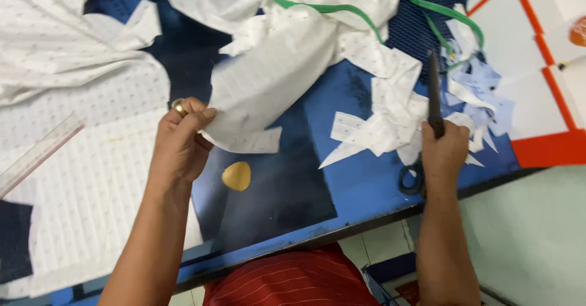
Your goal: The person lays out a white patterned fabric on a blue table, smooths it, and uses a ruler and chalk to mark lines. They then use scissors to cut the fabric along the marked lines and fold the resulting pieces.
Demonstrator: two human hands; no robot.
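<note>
My left hand (181, 138), with a gold ring on one finger, pinches the edge of a white dotted fabric piece (274, 68) that lies crumpled over the blue table (354, 190). My right hand (444, 153) grips dark scissors (434, 95) by the black handles, blades closed and pointing away from me, above a heap of white and pale blue fabric scraps (390, 123). A yellow tailor's chalk (237, 176) lies on the table between my two hands.
More white dotted fabric (67, 98) covers the left of the table, with a clear ruler (36, 153) on it. A green measuring tape (366, 16) winds over the far cloth. An orange-and-white floor (543, 98) lies beyond the right edge.
</note>
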